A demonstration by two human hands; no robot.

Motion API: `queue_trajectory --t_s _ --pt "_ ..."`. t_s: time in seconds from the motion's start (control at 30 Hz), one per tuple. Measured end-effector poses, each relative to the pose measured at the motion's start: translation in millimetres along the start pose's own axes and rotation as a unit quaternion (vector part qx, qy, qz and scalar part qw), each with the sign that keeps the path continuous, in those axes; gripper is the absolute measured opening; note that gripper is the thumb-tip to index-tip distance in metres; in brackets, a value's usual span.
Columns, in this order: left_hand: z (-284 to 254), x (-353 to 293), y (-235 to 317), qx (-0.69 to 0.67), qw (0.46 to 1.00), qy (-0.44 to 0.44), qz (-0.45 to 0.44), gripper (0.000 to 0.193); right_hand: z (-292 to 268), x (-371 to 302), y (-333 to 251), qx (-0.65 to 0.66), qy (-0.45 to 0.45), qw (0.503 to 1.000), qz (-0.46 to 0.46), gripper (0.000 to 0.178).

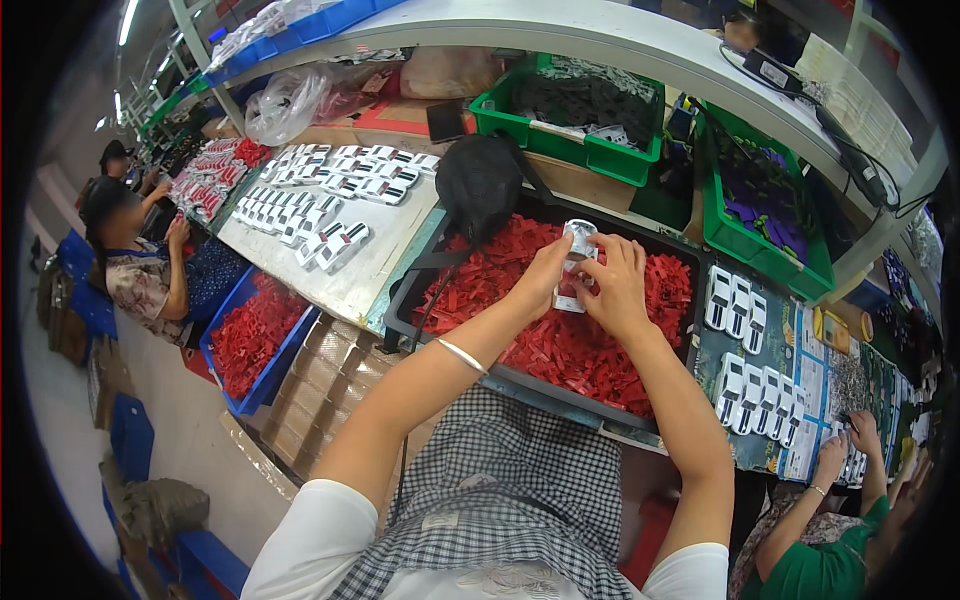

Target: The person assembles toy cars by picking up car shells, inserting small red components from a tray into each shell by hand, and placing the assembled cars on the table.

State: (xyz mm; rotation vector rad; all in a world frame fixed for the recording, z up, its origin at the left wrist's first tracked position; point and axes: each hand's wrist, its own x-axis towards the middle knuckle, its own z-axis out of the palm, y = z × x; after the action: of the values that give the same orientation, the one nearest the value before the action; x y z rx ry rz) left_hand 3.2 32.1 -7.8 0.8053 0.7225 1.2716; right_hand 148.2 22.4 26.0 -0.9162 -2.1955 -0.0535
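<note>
Over a black tray (pixel 398 318) heaped with red plastic pieces (pixel 500 340), I hold a white toy car body (pixel 580 232) upright between both hands. My left hand (pixel 543 277) grips it along its left side. My right hand (pixel 617 284) is closed at its other side, thumb and fingertips pressed to the middle of the car. Red shows on the car between my fingers; whether it is a separate piece is hidden by the fingertips.
Rows of white toy car bodies stand on the left table (pixel 375 240) and in groups on the right (pixel 740 310). Behind the tray are a black bag (pixel 480 185) and green bins (pixel 570 150) under a shelf (pixel 560 38). A blue crate (pixel 250 395) sits left; co-workers work both sides.
</note>
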Motion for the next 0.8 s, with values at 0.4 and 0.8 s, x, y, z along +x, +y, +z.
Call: queue_trajectory --t_s 0.4,0.8 --pt "4.9 -10.1 5.3 0.044 0.999 0.016 -0.001 0.026 2.8 4.1 -11.1 -0.066 0.093 0.992 0.055 0.018" --pt "-0.2 -10.1 0.2 0.121 0.991 0.023 0.052 0.016 10.5 0.4 -7.8 -0.007 0.101 0.992 0.074 0.018"
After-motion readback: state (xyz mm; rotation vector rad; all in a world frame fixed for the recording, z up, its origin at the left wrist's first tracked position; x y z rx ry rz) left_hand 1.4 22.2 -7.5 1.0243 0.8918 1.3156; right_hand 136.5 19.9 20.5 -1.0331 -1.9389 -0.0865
